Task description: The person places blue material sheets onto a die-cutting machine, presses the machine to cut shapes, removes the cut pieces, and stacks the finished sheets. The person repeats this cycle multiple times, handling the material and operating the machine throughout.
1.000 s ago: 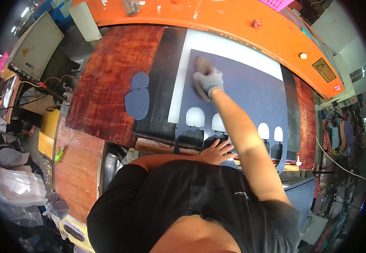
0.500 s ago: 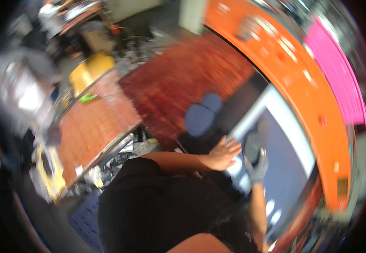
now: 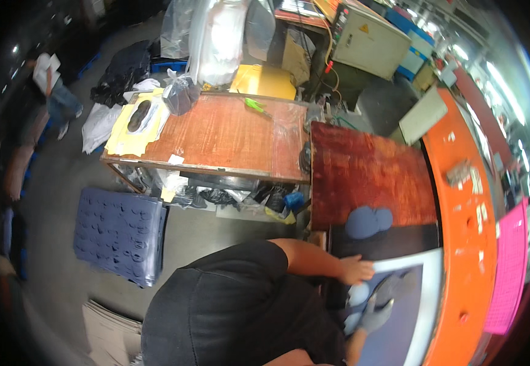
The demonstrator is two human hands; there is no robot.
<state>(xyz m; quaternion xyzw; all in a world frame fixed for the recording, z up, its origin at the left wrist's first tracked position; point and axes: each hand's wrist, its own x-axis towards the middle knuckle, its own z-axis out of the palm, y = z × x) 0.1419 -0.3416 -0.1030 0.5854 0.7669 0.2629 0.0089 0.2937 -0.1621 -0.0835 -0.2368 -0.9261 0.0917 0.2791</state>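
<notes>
**Hands meet at the sheet's corner**

The view has swung left since a moment ago, and the gloved right hand [image 3: 378, 308] has pulled back from its far reach toward the body. It now lies on the dark blue sheet [image 3: 399, 332], fingers curled around a blurred dark piece; whether it grips is unclear. The bare left hand [image 3: 356, 268] presses flat, fingers spread, on the sheet's near pale edge. Blue oval cutouts [image 3: 367, 221] sit just beyond the sheet. Risk, I'd say: if the left hand lifts, the sheet could slide.

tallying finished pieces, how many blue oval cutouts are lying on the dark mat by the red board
2: two blue oval cutouts lie side by side, overlapping, at the mat's far edge beside the red board. More may be hidden under them.
</notes>
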